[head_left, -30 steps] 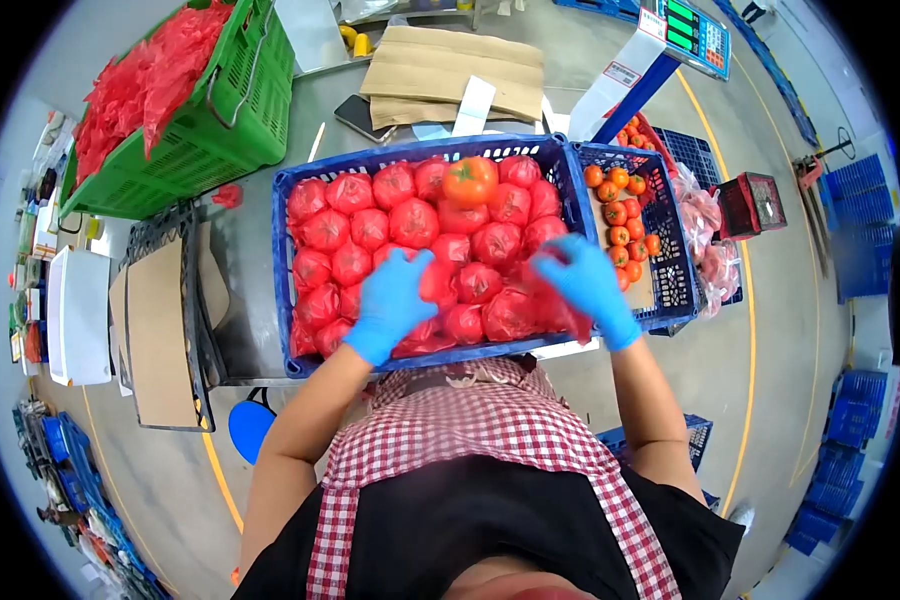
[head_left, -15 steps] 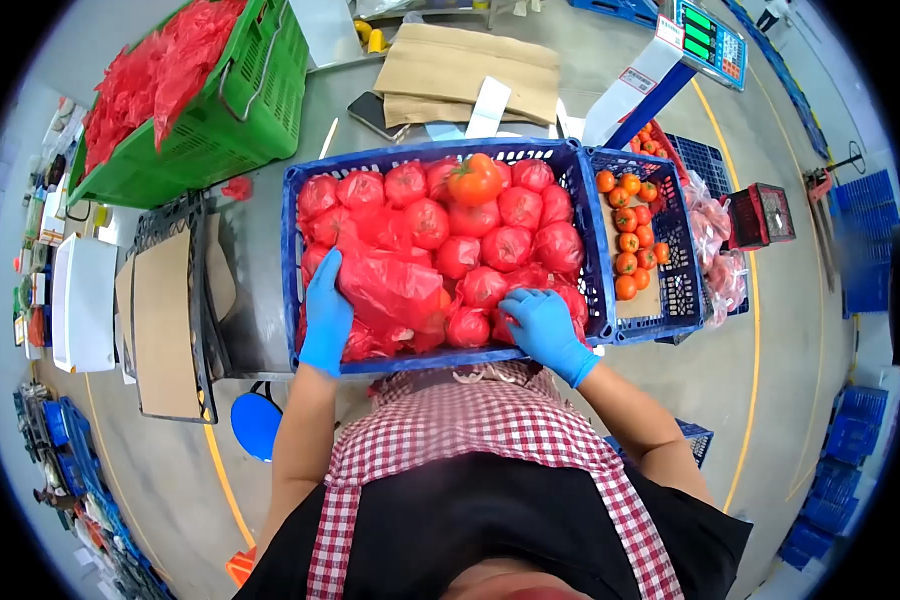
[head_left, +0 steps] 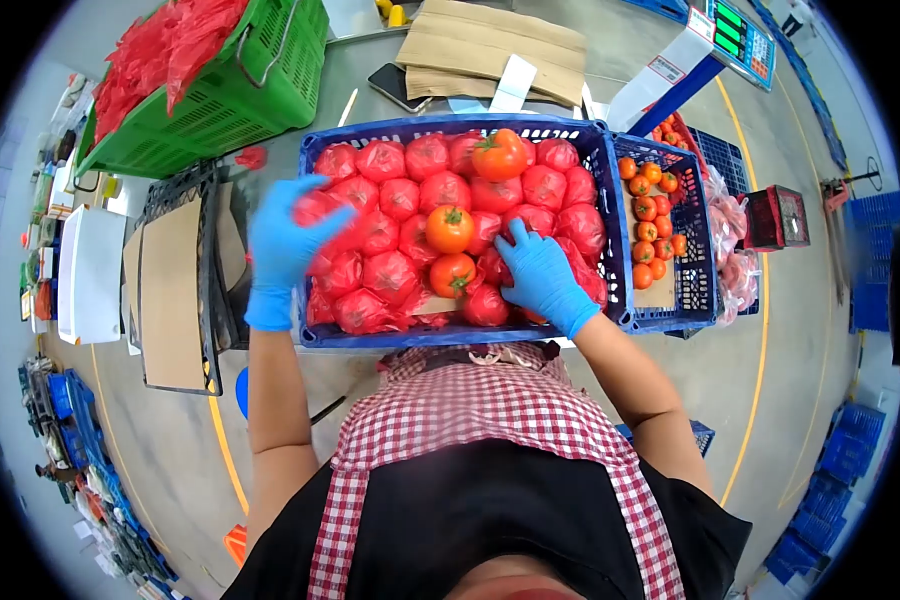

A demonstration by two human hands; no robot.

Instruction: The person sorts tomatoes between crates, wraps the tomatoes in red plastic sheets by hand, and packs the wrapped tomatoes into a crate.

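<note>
While right hand (head_left: 540,278) curls fingers over wrapped tomatoes (head_left: 486,306) in blue crate (head_left: 450,335), grip unclear, left hand (head_left: 292,240) hangs, fingers spread, over crate's left rim. Bare tomatoes (head_left: 450,230) sit mid-crate; another, perched farther back, could roll if nudged; hard pressing might tear thin plastic (head_left: 363,312).

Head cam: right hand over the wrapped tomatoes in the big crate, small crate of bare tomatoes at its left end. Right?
One error: the small crate of bare tomatoes is at the right end of the big crate, not the left, as the head view shows. Right hand over the wrapped tomatoes stands.
</note>
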